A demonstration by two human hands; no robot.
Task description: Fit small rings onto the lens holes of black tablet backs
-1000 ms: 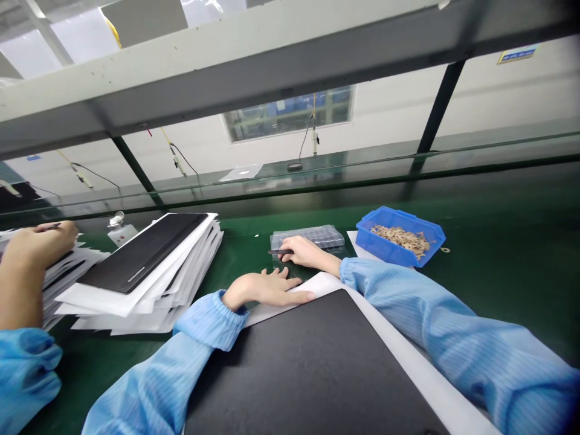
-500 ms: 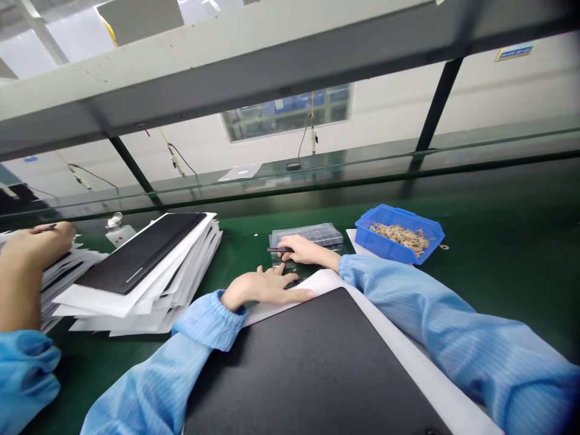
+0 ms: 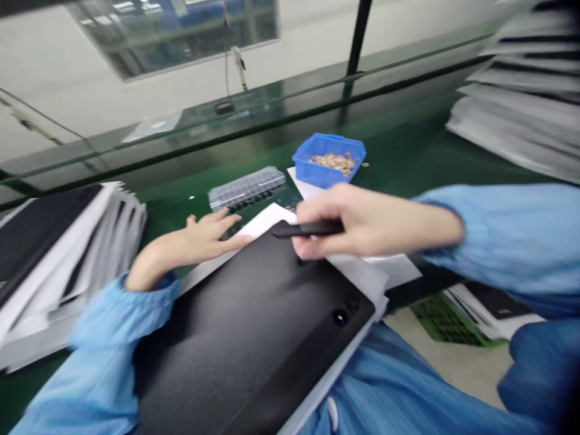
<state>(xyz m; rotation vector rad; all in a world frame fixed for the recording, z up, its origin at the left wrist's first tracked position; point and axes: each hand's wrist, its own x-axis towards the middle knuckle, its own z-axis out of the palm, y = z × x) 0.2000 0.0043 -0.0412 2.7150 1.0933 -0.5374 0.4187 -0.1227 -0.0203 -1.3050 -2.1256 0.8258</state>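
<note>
A large black panel [image 3: 254,338] lies on a white sheet [image 3: 267,219] in front of me, its near edge over my lap. My left hand [image 3: 199,238] rests flat with fingers spread at the panel's far left corner, touching the white sheet. My right hand [image 3: 357,220] is closed on black tweezers [image 3: 306,229], whose tip points left, and hovers over the panel's far right part. A clear tray of small black parts [image 3: 247,187] sits just beyond my left hand. The picture is blurred by motion.
A blue bin [image 3: 328,158] of small tan parts stands behind the tray on the green belt [image 3: 408,157]. A stack of black panels in white sheets [image 3: 58,254] sits left; another stack [image 3: 521,90] lies at the far right. Papers [image 3: 480,302] lie low at right.
My right hand came back from the clear tray with the tweezers to above the black panel. The view swung right and down, so the co-worker's arm at left is out of sight.
</note>
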